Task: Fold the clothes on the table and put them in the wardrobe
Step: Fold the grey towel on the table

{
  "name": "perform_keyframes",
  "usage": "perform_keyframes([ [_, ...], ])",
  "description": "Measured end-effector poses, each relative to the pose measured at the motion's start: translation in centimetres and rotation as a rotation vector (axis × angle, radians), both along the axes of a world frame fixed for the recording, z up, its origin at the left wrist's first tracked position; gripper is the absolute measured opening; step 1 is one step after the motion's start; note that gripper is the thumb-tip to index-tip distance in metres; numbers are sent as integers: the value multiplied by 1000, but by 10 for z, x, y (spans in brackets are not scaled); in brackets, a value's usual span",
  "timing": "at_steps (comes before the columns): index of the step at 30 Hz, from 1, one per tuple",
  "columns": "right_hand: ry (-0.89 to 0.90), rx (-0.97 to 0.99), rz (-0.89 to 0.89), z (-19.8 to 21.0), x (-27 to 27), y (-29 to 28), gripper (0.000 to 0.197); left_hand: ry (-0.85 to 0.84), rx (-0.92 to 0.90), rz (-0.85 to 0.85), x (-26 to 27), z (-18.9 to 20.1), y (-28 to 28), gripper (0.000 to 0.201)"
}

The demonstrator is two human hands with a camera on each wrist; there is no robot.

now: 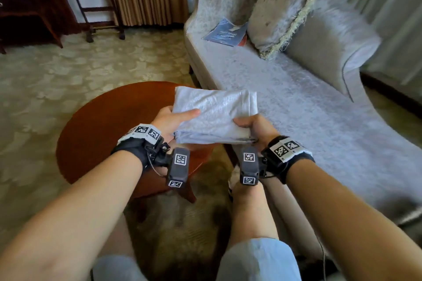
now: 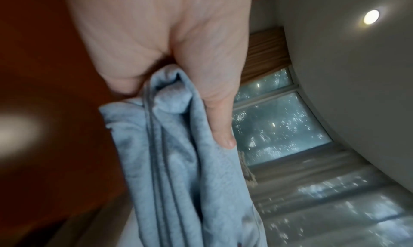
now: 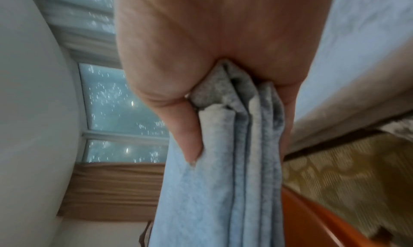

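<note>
A folded light grey-blue garment is held in the air above the right edge of the round wooden table. My left hand grips its left near corner, thumb lying on top. My right hand grips its right near corner, thumb on top. The left wrist view shows the thumb pressing the stacked layers of the garment. In the right wrist view the thumb pinches the folded layers of the garment. The other fingers are hidden under the cloth.
A pale chaise sofa runs along the right, with a fringed cushion and a blue booklet on it. Dark wooden furniture and a metal stand are at the far left on patterned carpet. My knees are below.
</note>
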State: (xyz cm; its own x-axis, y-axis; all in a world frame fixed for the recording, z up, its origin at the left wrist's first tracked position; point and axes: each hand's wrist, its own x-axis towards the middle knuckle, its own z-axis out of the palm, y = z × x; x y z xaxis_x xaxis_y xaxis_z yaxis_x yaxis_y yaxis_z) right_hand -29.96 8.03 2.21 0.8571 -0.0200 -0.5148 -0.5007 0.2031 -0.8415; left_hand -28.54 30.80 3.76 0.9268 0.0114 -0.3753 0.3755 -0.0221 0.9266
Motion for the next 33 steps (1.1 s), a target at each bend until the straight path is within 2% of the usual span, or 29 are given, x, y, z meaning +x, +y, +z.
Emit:
perform_keyframes([
  [1,-20,6,-32,5,-3,-18,46,-17,-3,-27,5,4,-18,76],
  [4,-67,-9,-184,24,-20,-81,36,-33,13,-136,22,14,-83,102],
  [5,-69,-20,-244,30,-29,-104,33,-33,9,-175,29,15,-109,99],
  [7,-65,-42,-390,42,-52,-150,32,-37,0,-298,32,25,-167,79],
  [9,-75,-53,-528,51,-81,-193,28,-54,35,-423,24,38,-224,75],
  [12,-123,-49,-679,65,-132,-246,11,-92,-7,-590,5,46,-302,55],
  [15,-177,-3,-791,72,-186,-292,20,-54,-58,-721,-20,44,-375,52],
  [19,-144,-30,-978,76,-251,-345,25,-77,-69,-890,-65,39,-459,47],
  [22,-100,-139,-1136,66,-293,-386,31,-136,-66,-985,-99,29,-516,34],
  [26,-13,-315,-1219,36,-340,-445,45,-110,-51,-1120,-140,17,-576,26],
  [28,20,-325,-1227,20,-358,-470,64,-36,-85,-1207,-155,10,-596,23],
  [29,18,-318,-1231,16,-363,-477,66,-8,-82,-1232,-159,6,-605,21],
  [33,66,-276,-1186,5,-372,-489,40,21,10,-1239,-156,-11,-629,32],
])
